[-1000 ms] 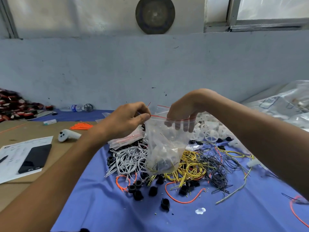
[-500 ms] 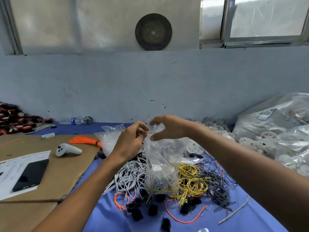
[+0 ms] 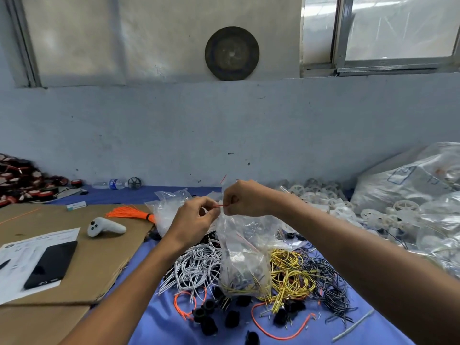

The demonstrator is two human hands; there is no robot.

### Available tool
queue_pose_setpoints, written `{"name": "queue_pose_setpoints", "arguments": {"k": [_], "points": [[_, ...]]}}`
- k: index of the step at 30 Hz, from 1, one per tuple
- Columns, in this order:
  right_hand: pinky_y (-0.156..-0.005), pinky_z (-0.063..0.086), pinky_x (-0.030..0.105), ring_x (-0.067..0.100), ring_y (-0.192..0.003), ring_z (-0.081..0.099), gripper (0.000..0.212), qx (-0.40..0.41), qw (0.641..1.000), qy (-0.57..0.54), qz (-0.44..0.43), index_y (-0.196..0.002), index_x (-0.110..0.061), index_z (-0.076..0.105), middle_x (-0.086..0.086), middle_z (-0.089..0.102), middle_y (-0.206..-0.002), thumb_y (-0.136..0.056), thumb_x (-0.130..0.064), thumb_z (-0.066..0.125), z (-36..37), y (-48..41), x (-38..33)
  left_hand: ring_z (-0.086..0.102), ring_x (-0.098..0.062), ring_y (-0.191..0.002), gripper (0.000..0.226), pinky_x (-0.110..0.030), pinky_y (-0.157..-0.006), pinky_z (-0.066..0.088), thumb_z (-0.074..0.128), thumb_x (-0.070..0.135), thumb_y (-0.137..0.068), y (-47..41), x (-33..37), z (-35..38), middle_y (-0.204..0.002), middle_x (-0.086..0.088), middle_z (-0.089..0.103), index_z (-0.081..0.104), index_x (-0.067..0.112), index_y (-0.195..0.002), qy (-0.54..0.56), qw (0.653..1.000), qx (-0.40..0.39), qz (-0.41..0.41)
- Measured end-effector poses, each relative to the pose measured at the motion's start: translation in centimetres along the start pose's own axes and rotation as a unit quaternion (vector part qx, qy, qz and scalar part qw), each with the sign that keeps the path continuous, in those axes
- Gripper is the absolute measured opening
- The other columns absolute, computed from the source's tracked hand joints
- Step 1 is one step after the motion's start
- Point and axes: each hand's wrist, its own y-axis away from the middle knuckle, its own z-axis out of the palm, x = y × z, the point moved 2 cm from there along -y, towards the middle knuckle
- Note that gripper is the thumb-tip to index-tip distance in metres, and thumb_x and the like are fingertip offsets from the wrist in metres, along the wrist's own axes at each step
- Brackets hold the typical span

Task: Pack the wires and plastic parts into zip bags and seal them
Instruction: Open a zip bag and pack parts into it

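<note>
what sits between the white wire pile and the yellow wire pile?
The zip bag, part-filled, its lower end between the white wire pile and the yellow wire pile. The left hand and right hand pinch its top. Head view.

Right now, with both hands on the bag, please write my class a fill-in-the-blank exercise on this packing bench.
The left hand and right hand pinch the ____ edge of the clear zip bag.
The white controller lies on brown ____.
The wires beside the bag on the right hand's side are ____.
The black phone rests on a printed sheet of ____.
Missing words: top; cardboard; yellow; paper.
</note>
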Motion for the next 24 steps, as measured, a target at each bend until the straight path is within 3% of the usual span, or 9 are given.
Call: {"name": "queue_pose_setpoints", "arguments": {"k": [4,9,16,21,24], "points": [[-0.075,0.057,0.042,0.021,-0.079,0.066,0.013,0.018,1.000,0.004,0.004,-0.096,-0.016,0.074,0.000,0.072,-0.088,-0.089,-0.023,0.065,0.2,-0.1,-0.3,0.055,-0.001,-0.067,0.006,-0.012,-0.059,0.041,0.068,0.027,-0.095,0.1,0.0,0.1,-0.084,0.008,0.068,0.071,0.026,-0.090,0.004,1.000,0.004,-0.005],[-0.072,0.054,0.042,0.024,-0.078,0.065,0.014,0.020,1.000,0.014,-0.004,-0.094,-0.013,0.072,0.002,0.070,-0.085,-0.089,-0.021,0.061,0.5,0.1,-0.7,0.056,0.000,-0.067,0.005,-0.016,-0.059,0.041,0.067,0.031,-0.095,0.3,0.0,-0.1,-0.086,0.010,0.068,0.068,0.031,-0.090,-0.018,1.000,-0.005,-0.003],[-0.080,0.053,0.043,0.025,-0.085,0.063,0.015,0.012,0.999,0.037,-0.015,-0.098,-0.010,0.068,0.005,0.070,-0.094,-0.095,-0.019,0.057,0.5,1.3,-0.1,0.060,-0.008,-0.074,0.006,-0.024,-0.068,0.044,0.068,0.028,-0.094,0.6,-0.4,-0.9,-0.089,0.011,0.067,0.066,0.030,-0.089,-0.031,0.999,-0.013,-0.015],[-0.082,0.054,0.042,0.022,-0.089,0.064,0.015,0.024,0.999,0.036,-0.024,-0.100,-0.013,0.069,0.003,0.071,-0.098,-0.095,-0.023,0.060,0.8,1.5,-0.4,0.059,-0.004,-0.083,0.006,-0.018,-0.069,0.041,0.066,0.030,-0.096,0.6,0.3,-0.4,-0.097,0.006,0.066,0.068,0.025,-0.098,-0.069,0.997,-0.021,0.011],[-0.075,0.051,0.034,0.020,-0.085,0.062,0.013,0.036,0.998,0.043,-0.019,-0.098,-0.015,0.069,0.000,0.070,-0.095,-0.093,-0.024,0.062,0.6,1.4,0.0,0.056,-0.002,-0.083,0.004,-0.016,-0.069,0.039,0.063,0.028,-0.098,0.5,0.4,-0.3,-0.097,0.004,0.064,0.065,0.024,-0.097,-0.090,0.995,-0.027,0.012]]}}
